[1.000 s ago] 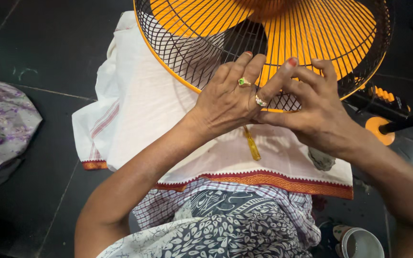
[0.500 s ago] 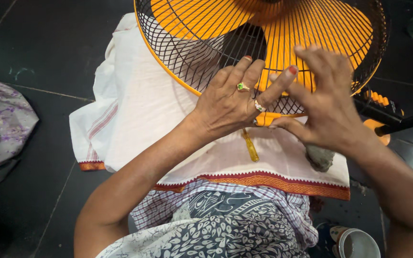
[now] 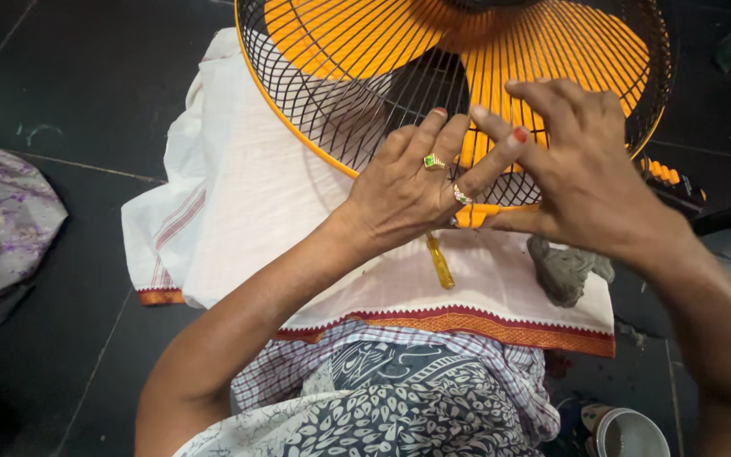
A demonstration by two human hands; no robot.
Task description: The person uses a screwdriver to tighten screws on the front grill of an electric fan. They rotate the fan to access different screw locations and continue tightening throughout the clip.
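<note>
Both hands meet at the fan guard's (image 3: 365, 93) lower rim, near six o'clock on its ring. My left hand (image 3: 408, 190) presses fingers flat on the wires; my right hand (image 3: 590, 182) has lifted since a second ago, fingers now spread over the orange rim, its grip unclear. I judge the rim clip is being worked. A yellow-handled tool (image 3: 440, 262) lies on the white cloth (image 3: 239, 211) below.

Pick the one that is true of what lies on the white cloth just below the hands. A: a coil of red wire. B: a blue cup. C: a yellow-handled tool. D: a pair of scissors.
C: a slim yellow-handled tool lies on the white cloth, just under the left hand and right hand, which meet at the lower rim of the orange fan guard.
</note>
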